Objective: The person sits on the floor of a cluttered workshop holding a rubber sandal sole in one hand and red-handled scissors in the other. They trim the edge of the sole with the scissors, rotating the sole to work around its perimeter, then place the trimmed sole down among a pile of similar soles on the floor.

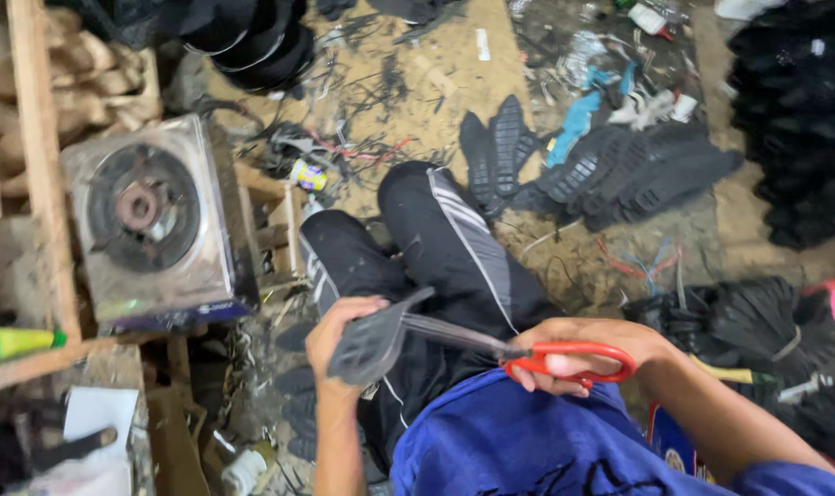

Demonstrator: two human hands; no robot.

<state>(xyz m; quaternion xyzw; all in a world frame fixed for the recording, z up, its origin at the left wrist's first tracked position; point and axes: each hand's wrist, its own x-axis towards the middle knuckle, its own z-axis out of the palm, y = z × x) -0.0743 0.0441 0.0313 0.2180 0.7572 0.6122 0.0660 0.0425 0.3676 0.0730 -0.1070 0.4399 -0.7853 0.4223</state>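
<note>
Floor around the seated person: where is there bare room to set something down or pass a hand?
One fairly bare patch of sandy floor lies between the stove and the spread soles. It is crowded elsewhere: sole stacks at right, bundles beside the right hand, scraps under the left hand.

A small round container with a yellow, white and blue label [308, 174] lies on the dirt floor among wire scraps, just right of the square metal stove. A white rectangular packet with a red patch [648, 18] lies at the top edge of the view, and a small white paper strip [483, 43] lies on the floor to its left. At the bottom right, a blue and red printed package [672, 443] shows beside the blue shirt, mostly hidden.
</note>
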